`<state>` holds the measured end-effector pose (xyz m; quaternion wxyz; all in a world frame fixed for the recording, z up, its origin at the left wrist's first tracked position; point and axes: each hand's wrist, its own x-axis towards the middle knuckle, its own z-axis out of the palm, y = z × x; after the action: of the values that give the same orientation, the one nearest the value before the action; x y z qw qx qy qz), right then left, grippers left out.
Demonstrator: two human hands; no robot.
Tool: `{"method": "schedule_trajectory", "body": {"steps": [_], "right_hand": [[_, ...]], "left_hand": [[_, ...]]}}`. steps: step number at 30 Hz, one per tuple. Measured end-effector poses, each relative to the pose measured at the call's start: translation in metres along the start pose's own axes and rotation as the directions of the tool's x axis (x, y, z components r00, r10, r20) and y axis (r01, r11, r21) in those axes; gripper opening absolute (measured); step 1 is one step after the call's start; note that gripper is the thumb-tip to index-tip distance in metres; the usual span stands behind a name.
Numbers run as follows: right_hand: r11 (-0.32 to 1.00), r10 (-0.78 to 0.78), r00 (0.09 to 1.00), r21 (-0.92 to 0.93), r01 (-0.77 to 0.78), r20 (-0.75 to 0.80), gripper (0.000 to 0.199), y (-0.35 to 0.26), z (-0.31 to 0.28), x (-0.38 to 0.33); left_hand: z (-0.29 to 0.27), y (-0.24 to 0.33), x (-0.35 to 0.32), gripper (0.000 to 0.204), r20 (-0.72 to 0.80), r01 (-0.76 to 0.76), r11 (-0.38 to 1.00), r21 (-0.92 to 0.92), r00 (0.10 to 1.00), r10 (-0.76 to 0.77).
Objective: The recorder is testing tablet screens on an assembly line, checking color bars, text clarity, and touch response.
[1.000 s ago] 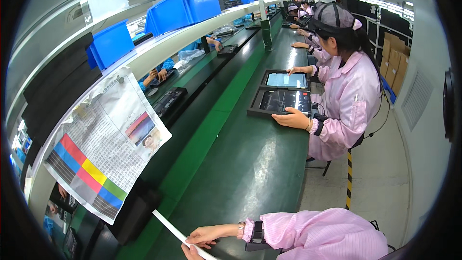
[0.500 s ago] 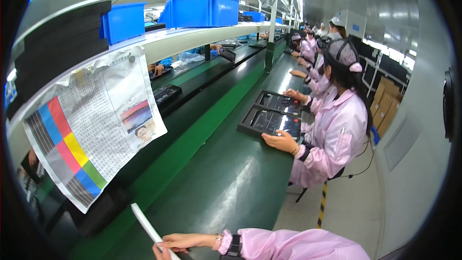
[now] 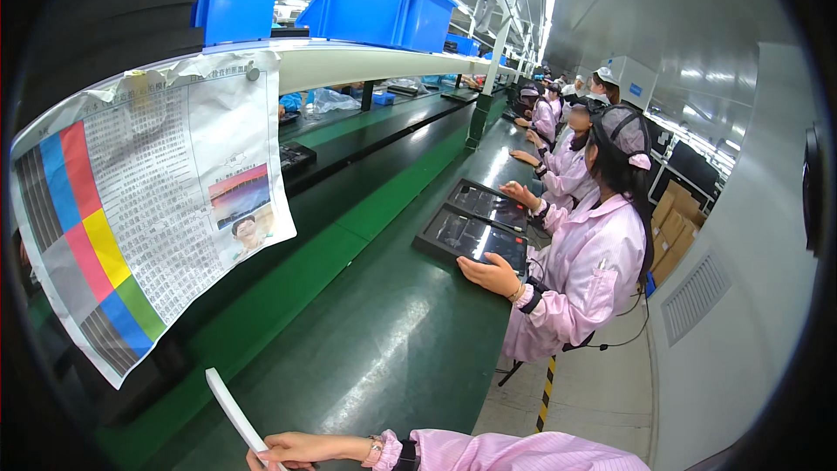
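My right hand (image 3: 292,450) lies at the bottom edge of the green bench (image 3: 384,358), its fingers closed on the lower end of a thin white strip (image 3: 228,406). The strip slants up and to the left from the hand. A pink sleeve (image 3: 514,453) and a wrist band (image 3: 381,451) run back to the right. My left hand is out of the picture.
A printed sheet with colour bars (image 3: 139,218) hangs from the white shelf (image 3: 349,61), which carries blue bins (image 3: 384,13). A co-worker in pink (image 3: 584,279) rests a hand on black trays (image 3: 475,235). More workers sit farther along. Black foam is stacked at upper left.
The view has swung so the hanging sheet looms larger. My hand with the strip has shifted right along the bottom edge. The co-worker still has a hand on the trays.
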<state>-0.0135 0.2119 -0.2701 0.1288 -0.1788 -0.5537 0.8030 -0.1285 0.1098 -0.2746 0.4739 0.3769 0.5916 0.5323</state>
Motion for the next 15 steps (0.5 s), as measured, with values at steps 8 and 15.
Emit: {"method": "schedule_trajectory", "body": {"steps": [8,15], "right_hand": [[0.997,-0.034,0.999,-0.061,0.035,0.012,0.038,0.002,-0.001,0.004],[0.996,-0.084,0.996,-0.019,0.085,0.025,0.039,0.001,0.001,0.003]], "left_hand": [[-0.001,0.004,0.000,0.043,0.033,-0.026,0.999,0.031,0.999,0.025],[-0.007,0.008,-0.004,0.042,0.070,0.062,0.997,-0.050,0.996,-0.058]]}}
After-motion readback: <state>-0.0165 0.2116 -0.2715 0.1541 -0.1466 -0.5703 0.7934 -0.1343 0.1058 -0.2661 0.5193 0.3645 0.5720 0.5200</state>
